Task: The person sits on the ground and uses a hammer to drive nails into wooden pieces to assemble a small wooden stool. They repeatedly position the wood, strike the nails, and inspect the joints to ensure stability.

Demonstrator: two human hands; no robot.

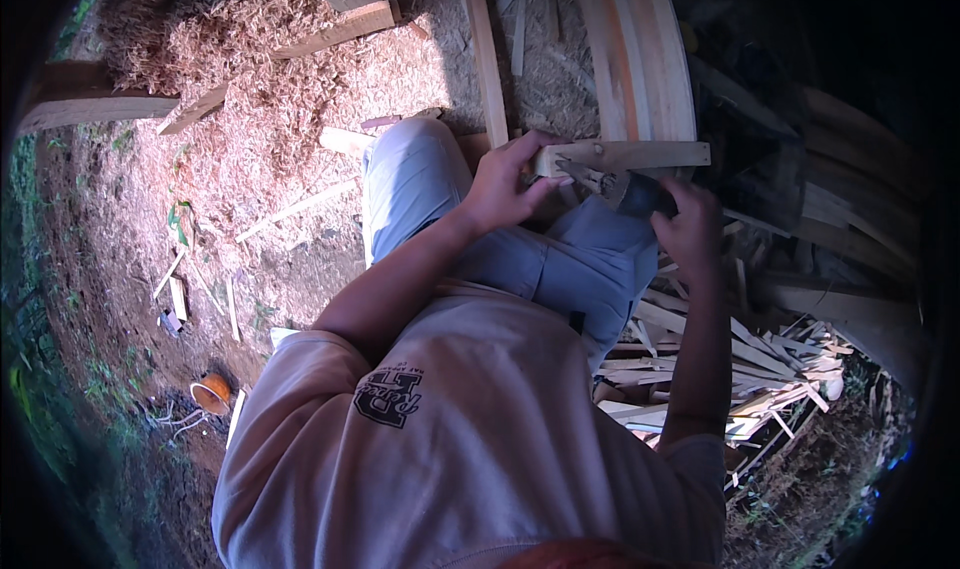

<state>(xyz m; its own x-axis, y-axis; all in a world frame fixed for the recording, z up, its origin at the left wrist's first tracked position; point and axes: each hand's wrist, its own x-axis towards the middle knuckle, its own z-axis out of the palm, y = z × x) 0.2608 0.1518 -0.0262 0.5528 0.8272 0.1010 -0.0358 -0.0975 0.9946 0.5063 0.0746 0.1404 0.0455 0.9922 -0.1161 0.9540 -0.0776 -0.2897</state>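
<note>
My left hand (505, 181) grips the near end of a short flat wooden piece (640, 155) held level above my lap. My right hand (688, 227) is closed on the dark handle of a blade tool (610, 186), whose metal blade lies against the underside of the wood, close to the left hand's fingers. My knees in grey trousers (420, 179) are under both hands. The part of the tool inside my right fist is hidden.
Wood shavings (250, 89) cover the ground to the left, with planks (330, 34) across them. Long curved boards (640, 49) stand ahead. A heap of thin wood offcuts (760, 369) lies at the right. An orange cup (212, 393) sits on the dirt at lower left.
</note>
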